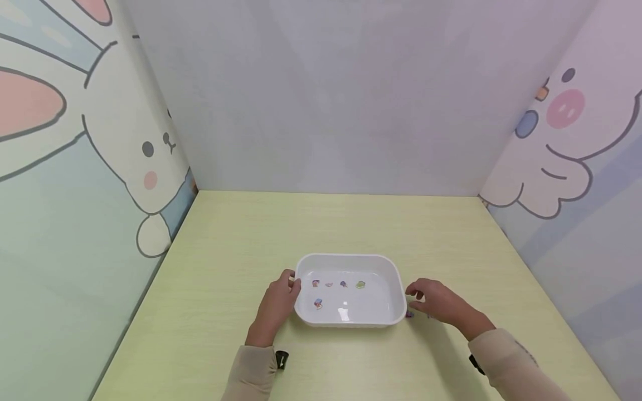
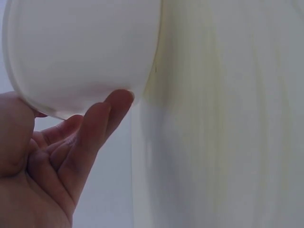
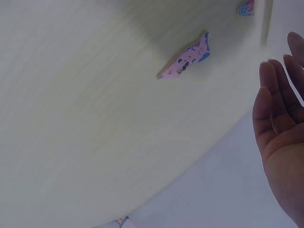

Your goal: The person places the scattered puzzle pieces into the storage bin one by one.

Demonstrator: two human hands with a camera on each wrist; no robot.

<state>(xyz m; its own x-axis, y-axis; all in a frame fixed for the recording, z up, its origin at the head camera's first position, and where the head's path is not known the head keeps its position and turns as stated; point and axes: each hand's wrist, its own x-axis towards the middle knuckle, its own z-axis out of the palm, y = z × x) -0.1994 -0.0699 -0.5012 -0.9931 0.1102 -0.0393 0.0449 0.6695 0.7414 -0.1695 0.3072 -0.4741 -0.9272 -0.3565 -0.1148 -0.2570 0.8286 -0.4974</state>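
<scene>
A white rectangular tray [image 1: 351, 323] with rounded corners sits on the table. My left hand [image 1: 278, 301] holds its left end, thumb at the rim and fingers against the outer wall, as the left wrist view shows. Inside the tray lie several small printed cutouts, among them a green one [image 1: 360, 284] and a blue-and-red one [image 1: 318, 303]. Beside the right end hovers my right hand [image 1: 438, 301], thumb and fingers apart, nothing visible between them. Below it are small pieces on the table: a pink-and-blue printed piece [image 3: 187, 57] and another small piece [image 3: 246, 8].
The light wooden table [image 1: 241, 223] runs back to a plain grey wall [image 1: 321, 111]. Side walls carry a cartoon rabbit [image 1: 135, 139] on the left and a cartoon animal with a pink cheek [image 1: 567, 108] on the right.
</scene>
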